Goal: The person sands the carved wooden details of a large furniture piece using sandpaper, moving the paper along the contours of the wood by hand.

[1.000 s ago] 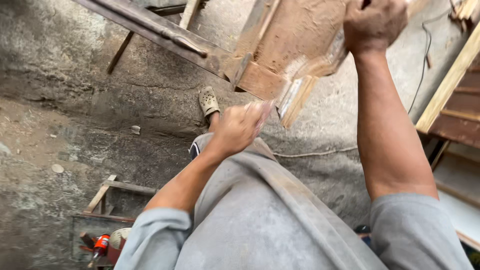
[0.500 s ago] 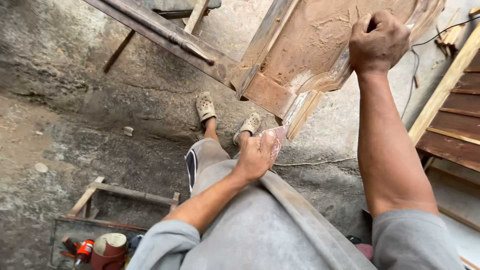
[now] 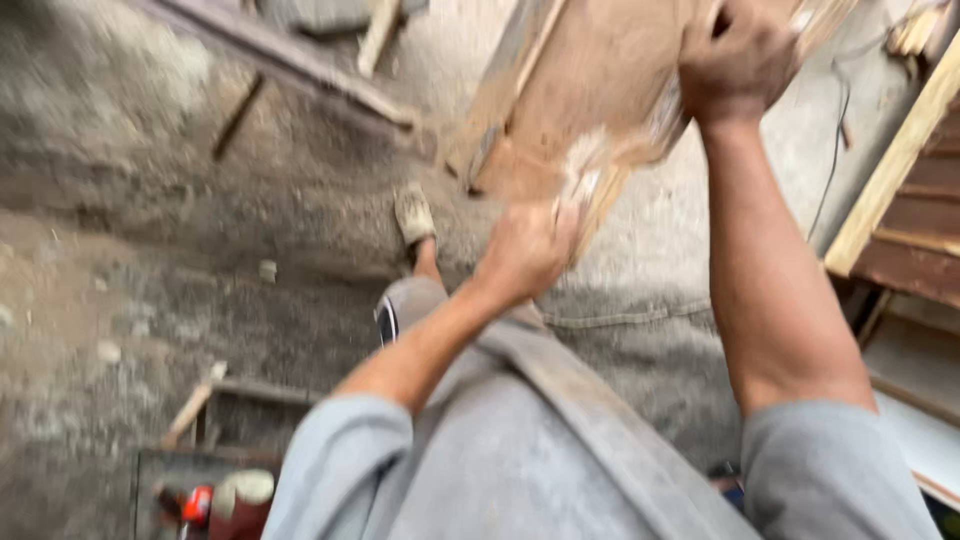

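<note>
From the head camera, looking straight down past a grey shirt and grey trousers, the person stands on a rough concrete floor [image 3: 200, 230] and works on a wooden piece [image 3: 590, 90], a brown panel with a framed edge, held up in front at a tilt. The right hand [image 3: 745, 60] is clenched over the upper part of the panel and seems to steady it. The left hand [image 3: 525, 250] is curled against the panel's lower corner, touching it; something pale shows at the fingers [image 3: 560, 215], perhaps an abrasive sheet, though the blur is too strong to be sure, and whether that hand grips anything cannot be told. One sandalled foot [image 3: 413, 213] shows on the floor below the panel. At the right edge stand stacked timber boards [image 3: 905, 150], and a cable [image 3: 835, 160] runs down the floor near them. Low at the left a red-and-white container [image 3: 225, 500] sits beside loose wooden slats [image 3: 195, 405]. By the look of it, the step in hand is rubbing or smoothing the lower corner; the next stroke calls for a firm hold from above and even pressure along the edge.
</note>
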